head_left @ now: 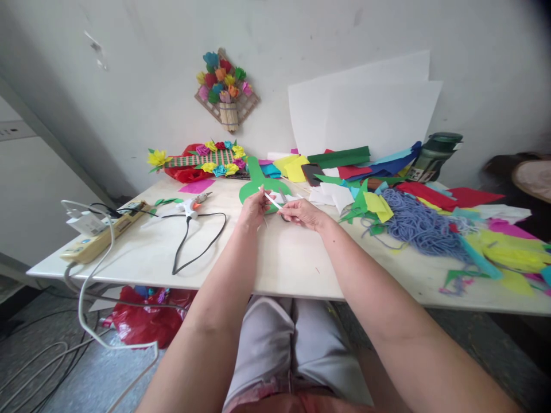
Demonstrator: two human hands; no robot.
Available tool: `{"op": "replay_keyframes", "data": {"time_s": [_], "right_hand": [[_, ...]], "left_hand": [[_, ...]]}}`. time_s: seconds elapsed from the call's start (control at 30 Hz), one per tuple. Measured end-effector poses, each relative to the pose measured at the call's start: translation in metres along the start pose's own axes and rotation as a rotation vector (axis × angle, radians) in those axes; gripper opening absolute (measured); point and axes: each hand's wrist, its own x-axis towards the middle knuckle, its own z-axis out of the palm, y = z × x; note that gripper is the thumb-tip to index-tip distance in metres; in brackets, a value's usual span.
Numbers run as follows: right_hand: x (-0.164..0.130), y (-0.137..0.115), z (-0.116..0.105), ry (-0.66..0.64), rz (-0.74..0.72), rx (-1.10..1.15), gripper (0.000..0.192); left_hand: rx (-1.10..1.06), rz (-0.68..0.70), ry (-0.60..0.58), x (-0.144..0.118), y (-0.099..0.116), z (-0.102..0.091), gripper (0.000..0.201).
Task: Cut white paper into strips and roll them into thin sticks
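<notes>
My left hand point(253, 209) and my right hand point(303, 213) meet over the middle of the white table point(275, 258). Both pinch a thin white strip point(272, 200) that slants between the fingers. Just behind the hands lies a green paper cut-out point(257, 179) with a long neck. A small dark object sits under my right fingers, too hidden to identify.
A glue gun point(191, 206) with a black cord lies left of the hands, a power strip point(101, 235) at the left edge. Coloured paper scraps and a heap of blue yarn point(415, 225) cover the right side. White sheets point(365, 112) lean on the wall. A flower craft point(202, 159) lies at the back.
</notes>
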Motion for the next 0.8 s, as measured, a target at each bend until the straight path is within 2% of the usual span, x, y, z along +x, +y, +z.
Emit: {"op": "replay_keyframes", "data": {"time_s": [0.37, 0.57, 0.8], "right_hand": [[0.0015, 0.0036, -0.0054, -0.019, 0.029, -0.047, 0.023], [0.0029, 0.0059, -0.0070, 0.036, -0.015, -0.090, 0.022], [0.0001, 0.0031, -0.0063, 0.126, 0.020, -0.165, 0.021]], "left_hand": [[0.038, 0.044, -0.024, 0.0045, -0.0016, -0.0046, 0.030], [0.010, 0.037, 0.001, 0.0022, 0.0016, -0.0025, 0.028], [0.037, 0.091, 0.005, 0.0028, 0.0007, -0.0036, 0.025]]}}
